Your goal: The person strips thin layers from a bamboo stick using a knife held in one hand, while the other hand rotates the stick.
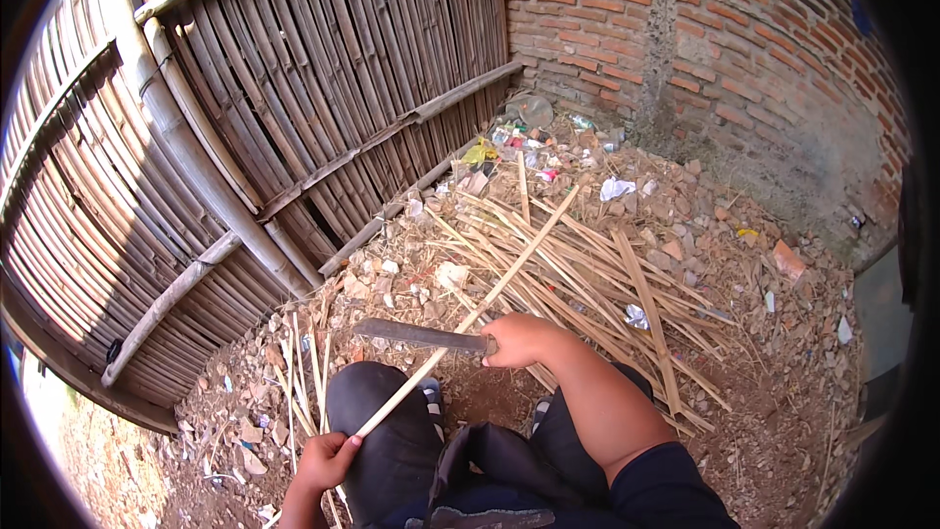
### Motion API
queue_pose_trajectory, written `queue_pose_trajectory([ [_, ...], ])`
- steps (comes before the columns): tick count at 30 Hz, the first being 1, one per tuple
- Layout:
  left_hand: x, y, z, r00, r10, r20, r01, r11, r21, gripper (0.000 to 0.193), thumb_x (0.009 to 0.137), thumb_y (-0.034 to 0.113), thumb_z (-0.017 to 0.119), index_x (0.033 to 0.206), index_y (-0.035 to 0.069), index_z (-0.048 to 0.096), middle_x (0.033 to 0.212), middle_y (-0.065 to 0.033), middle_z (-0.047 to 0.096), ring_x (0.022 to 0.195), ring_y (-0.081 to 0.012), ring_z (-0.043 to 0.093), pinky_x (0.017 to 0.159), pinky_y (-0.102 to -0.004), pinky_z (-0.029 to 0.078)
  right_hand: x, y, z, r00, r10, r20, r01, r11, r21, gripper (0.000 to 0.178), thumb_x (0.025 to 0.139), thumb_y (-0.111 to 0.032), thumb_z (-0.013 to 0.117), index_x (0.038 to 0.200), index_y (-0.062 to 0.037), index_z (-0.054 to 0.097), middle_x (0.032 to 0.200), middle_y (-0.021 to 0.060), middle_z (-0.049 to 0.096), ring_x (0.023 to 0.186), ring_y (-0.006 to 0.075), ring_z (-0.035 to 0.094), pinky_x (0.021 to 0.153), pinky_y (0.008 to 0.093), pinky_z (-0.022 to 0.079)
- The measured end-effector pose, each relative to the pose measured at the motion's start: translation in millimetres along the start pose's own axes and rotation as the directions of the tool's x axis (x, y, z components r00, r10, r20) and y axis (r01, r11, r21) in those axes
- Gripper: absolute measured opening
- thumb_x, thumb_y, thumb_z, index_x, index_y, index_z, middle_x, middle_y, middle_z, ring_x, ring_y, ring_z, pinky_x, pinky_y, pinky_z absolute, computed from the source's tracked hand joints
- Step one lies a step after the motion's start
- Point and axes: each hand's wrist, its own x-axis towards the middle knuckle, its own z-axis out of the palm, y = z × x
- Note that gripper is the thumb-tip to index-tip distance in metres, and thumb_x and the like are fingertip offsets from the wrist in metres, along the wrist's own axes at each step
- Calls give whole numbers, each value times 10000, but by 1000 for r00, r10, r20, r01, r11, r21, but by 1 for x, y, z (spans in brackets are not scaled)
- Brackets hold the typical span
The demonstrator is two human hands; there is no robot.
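Grasps pale bamboo strip in left hand, lower left of center, slanted toward upper center. Clutches machete by the handle in right hand, mid-frame, pointing blade left across the strip. Faces heap of split strips right of center, bamboo fence upper left.

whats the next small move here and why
Probably slide the knife along the pale strip, away from the left hand: the right hand grips the knife, which crosses the strip in this view, while the left hand holds the strip lower down.
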Motion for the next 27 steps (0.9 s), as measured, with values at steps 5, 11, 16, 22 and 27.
queue_pose_trajectory([
  [5, 0, 5, 1, 1000, -18, 1, 18, 1000, 15, 500, 1003, 361, 702, 677, -4, 601, 543, 2, 498, 551, -84, 406, 496, -339, 363, 3, 2, 11, 999, 38, -21, -39, 998, -43, 470, 855, -401, 754, 1227, -119, 705, 1030, 190, 739, 1023, 375, 705, 857, 491, 554],
  [11, -1, 8, 0, 1000, -7, 4, 7, 1000, 4, 504, 1006, 355, 702, 665, 2, 586, 547, 15, 478, 561, -75, 391, 494, -330, 354, -1, -17, 16, 999, -35, -1, 35, 998, -44, 387, 848, -389, 758, 1127, -121, 732, 978, 177, 746, 981, 374, 715, 845, 497, 558],
  [16, 0, 6, 0, 1000, 1, 2, -1, 1000, 5, 499, 1007, 340, 705, 655, 10, 577, 553, 29, 469, 565, -69, 380, 487, -327, 339, 2, -9, 14, 999, -48, -2, 48, 998, -45, 337, 844, -378, 763, 1085, -143, 738, 952, 167, 745, 960, 369, 718, 840, 499, 559],
  [22, -1, 7, 1, 999, 29, -14, -29, 1000, -1, 504, 1010, 342, 702, 654, 8, 575, 554, 29, 466, 568, -64, 377, 485, -324, 336, 0, -14, 15, 1000, -15, -2, 15, 1000, -16, 315, 847, -383, 761, 1051, -144, 742, 947, 158, 744, 956, 361, 718, 828, 495, 560],
  [27, 0, 6, 1, 1000, 9, -10, -8, 1000, 11, 501, 1010, 343, 702, 663, 1, 583, 556, 26, 474, 574, -67, 386, 488, -322, 344, 0, -12, 13, 999, -30, 10, 30, 999, -19, 334, 847, -388, 763, 1077, -147, 742, 965, 156, 746, 974, 359, 717, 831, 497, 560],
])
